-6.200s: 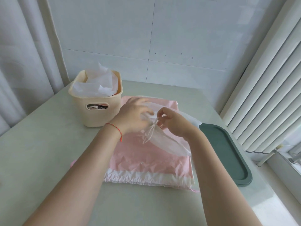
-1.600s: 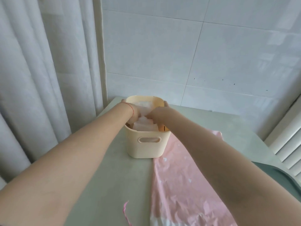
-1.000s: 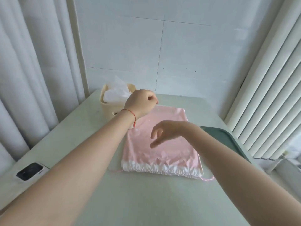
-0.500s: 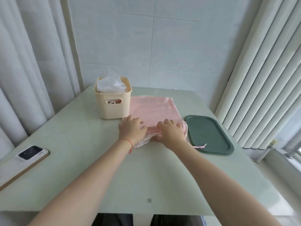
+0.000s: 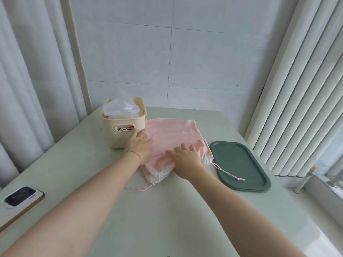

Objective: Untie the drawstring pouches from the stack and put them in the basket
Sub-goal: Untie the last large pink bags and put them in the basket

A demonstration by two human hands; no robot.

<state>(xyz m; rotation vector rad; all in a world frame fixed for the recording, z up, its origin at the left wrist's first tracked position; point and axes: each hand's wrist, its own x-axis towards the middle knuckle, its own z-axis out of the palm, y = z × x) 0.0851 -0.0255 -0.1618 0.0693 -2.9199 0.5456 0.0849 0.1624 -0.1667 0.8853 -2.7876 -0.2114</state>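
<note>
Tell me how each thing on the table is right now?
Pink drawstring fabric pouch: lying flat, near end folded over, cords loose.
Cream plastic basket: upright, stuffed with white pouches poking above the rim.
Dark green oval tray: flat, one pink cord end lying on it.
Phone: lying camera side up.
Left hand: resting on the pouch beside the basket.
Right hand: fingers straight, pressing on the pouch.

Near half of surface (image 5: 152,216) bare; approach open there. Basket (image 5: 123,127) blocks far left, pouches (image 5: 120,106) piled above rim. Pink pouch (image 5: 172,138) fills gap between basket and tray (image 5: 241,164). Cord (image 5: 228,173) lies across tray. Phone (image 5: 20,198) at near-left edge. Wall close behind.
</note>
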